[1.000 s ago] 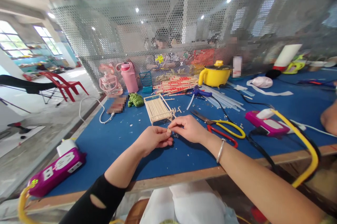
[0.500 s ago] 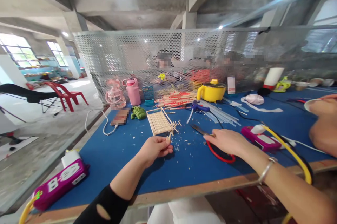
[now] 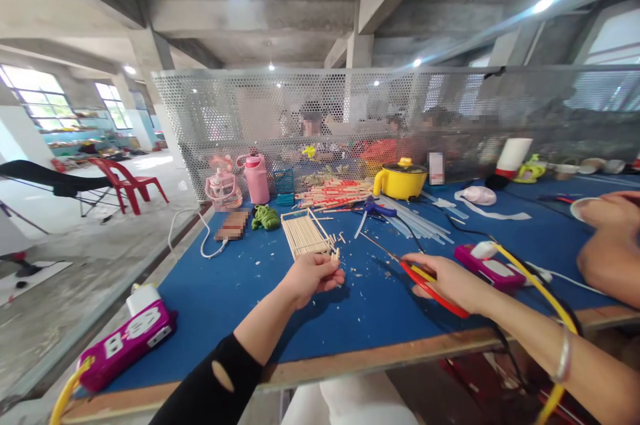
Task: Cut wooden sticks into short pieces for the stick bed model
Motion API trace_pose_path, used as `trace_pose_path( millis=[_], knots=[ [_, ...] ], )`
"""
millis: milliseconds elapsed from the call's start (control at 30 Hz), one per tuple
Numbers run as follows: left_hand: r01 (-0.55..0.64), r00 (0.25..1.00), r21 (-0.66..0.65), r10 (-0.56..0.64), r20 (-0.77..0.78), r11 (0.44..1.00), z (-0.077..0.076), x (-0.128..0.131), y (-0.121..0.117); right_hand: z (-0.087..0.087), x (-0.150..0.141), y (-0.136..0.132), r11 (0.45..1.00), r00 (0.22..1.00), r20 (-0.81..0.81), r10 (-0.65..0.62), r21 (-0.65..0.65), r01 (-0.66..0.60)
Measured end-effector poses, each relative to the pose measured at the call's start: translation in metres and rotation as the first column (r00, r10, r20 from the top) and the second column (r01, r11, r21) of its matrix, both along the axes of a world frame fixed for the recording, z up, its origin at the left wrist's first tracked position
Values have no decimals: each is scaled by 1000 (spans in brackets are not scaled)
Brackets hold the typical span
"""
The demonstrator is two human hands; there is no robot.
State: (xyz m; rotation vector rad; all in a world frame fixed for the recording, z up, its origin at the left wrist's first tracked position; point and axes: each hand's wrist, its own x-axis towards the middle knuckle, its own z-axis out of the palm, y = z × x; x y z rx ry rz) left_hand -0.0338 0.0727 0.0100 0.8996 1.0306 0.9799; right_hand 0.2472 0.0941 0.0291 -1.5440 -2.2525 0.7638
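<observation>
Scissors (image 3: 447, 303) have lifted off the surface (image 3: 370, 325), right hand (image 3: 457, 284) curled round them, left hand (image 3: 313, 278) pinching short sticks (image 3: 337, 255); at centre, a slatted tray (image 3: 304, 233) has base and rails formed, loose pieces (image 3: 342, 238) unattached beside it.

A rounded yellow pot with a dark lid (image 3: 404, 180) is standing beyond a crumpled green yarn bundle (image 3: 265, 218); a red plastic chair (image 3: 129, 185) is standing off to the left.
</observation>
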Motion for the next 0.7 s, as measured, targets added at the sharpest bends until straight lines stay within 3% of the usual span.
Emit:
trace_pose_path(
  millis=[100,300,700],
  knots=[
    [7,1000,5,-7,20,1000,-4,0,-4,8,-10,-10,994,995,-58,78,78,-74],
    [-5,998,25,3,63,1000,-5,-2,-8,28,-40,-21,959,967,95,237,134,-248],
    [57,998,74,-59,18,996,-6,1,-12,17,-67,-18,905,910,158,382,136,-404]
  ],
)
